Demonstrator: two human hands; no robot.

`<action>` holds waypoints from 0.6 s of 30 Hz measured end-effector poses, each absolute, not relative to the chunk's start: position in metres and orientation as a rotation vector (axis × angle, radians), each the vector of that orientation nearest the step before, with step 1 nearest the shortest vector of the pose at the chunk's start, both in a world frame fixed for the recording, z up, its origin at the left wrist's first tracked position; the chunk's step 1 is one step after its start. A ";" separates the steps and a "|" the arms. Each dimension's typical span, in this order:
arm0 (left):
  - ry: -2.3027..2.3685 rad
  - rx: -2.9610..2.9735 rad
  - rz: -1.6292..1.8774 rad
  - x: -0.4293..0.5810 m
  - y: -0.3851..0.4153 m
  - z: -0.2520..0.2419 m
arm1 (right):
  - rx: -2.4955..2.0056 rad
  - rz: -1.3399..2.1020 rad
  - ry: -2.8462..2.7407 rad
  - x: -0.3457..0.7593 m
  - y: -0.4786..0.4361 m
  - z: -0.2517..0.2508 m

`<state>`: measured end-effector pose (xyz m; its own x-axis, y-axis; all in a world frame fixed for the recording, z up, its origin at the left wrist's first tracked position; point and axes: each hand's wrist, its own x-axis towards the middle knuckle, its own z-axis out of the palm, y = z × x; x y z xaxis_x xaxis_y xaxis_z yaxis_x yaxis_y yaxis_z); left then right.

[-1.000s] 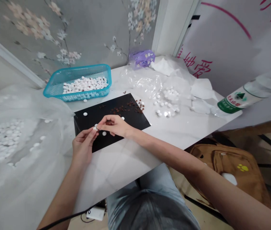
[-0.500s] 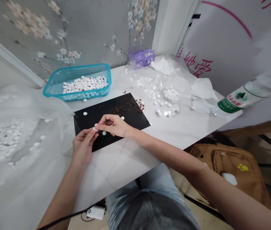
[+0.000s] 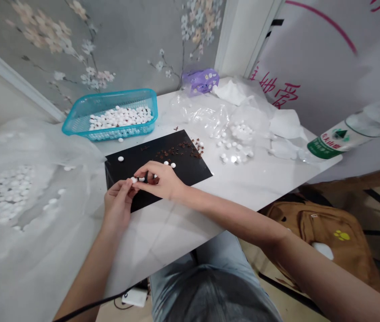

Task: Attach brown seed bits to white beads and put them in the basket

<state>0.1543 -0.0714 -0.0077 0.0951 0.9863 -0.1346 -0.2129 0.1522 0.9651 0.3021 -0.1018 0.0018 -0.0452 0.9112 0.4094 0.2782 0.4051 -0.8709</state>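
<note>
My left hand is closed, its thumb and forefinger pinching a small white round bead over the black mat. My right hand meets it there, thumb below and forefinger above, the tips bent around the bead's right side. Anything tiny between those right fingertips is too small to make out. Through the gap of the right fingers another white bead shows on the mat. Tiny brown star-shaped pieces lie scattered behind the right hand, with a few loose white beads near its knuckles.
A blue basket of white beads stands at the back. Left lies a clear plastic bag with many beads. Toward the right are plastic wrap, more beads, a purple packet and a tilted bottle at the table edge.
My right thumb has dropped and parted from the forefinger, so a gap shows between them. My left hand keeps its pinch on the bead. The view has shifted slightly.
</note>
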 end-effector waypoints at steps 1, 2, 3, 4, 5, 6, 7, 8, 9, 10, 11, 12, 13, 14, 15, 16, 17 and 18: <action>1.056 0.982 1.142 0.154 -0.072 -0.008 | -1.090 0.712 -1.582 0.302 -0.102 0.002; 1.058 0.981 1.143 0.155 -0.072 -0.008 | -1.091 0.701 -1.589 0.302 -0.102 0.002; 1.061 0.975 1.145 0.155 -0.072 -0.008 | -1.089 0.694 -1.596 0.301 -0.102 0.002; 1.060 0.968 1.145 0.155 -0.072 -0.007 | -1.088 0.689 -1.600 0.301 -0.102 0.002; 1.055 0.960 1.144 0.155 -0.072 -0.007 | -1.091 0.685 -1.601 0.300 -0.102 0.002; 1.051 0.951 1.142 0.155 -0.072 -0.007 | -1.097 0.682 -1.600 0.299 -0.103 0.002; 1.049 0.940 1.136 0.155 -0.072 -0.006 | -1.103 0.675 -1.599 0.298 -0.103 0.001; 1.050 0.927 1.128 0.155 -0.072 -0.006 | -1.104 0.661 -1.598 0.297 -0.104 0.000; 1.052 0.915 1.119 0.155 -0.072 -0.005 | -1.099 0.640 -1.600 0.295 -0.104 -0.001; 1.054 0.905 1.112 0.155 -0.072 -0.004 | -1.092 0.614 -1.604 0.294 -0.105 -0.003; 1.057 0.896 1.108 0.155 -0.072 -0.004 | -1.082 0.584 -1.609 0.292 -0.106 -0.005; 1.058 0.890 1.107 0.154 -0.072 -0.004 | -1.068 0.552 -1.612 0.291 -0.107 -0.006; 1.059 0.887 1.108 0.154 -0.072 -0.004 | -1.050 0.520 -1.614 0.290 -0.107 -0.007; 1.056 0.884 1.110 0.154 -0.072 -0.004 | -1.027 0.492 -1.612 0.289 -0.107 -0.008; 1.053 0.880 1.109 0.154 -0.072 -0.004 | -1.001 0.466 -1.610 0.289 -0.106 -0.009; 1.048 0.876 1.108 0.154 -0.072 -0.005 | -0.971 0.443 -1.607 0.289 -0.105 -0.009; 1.041 0.872 1.106 0.154 -0.071 -0.006 | -0.936 0.421 -1.602 0.289 -0.104 -0.009; 1.033 0.869 1.104 0.154 -0.071 -0.007 | -0.898 0.402 -1.596 0.290 -0.103 -0.009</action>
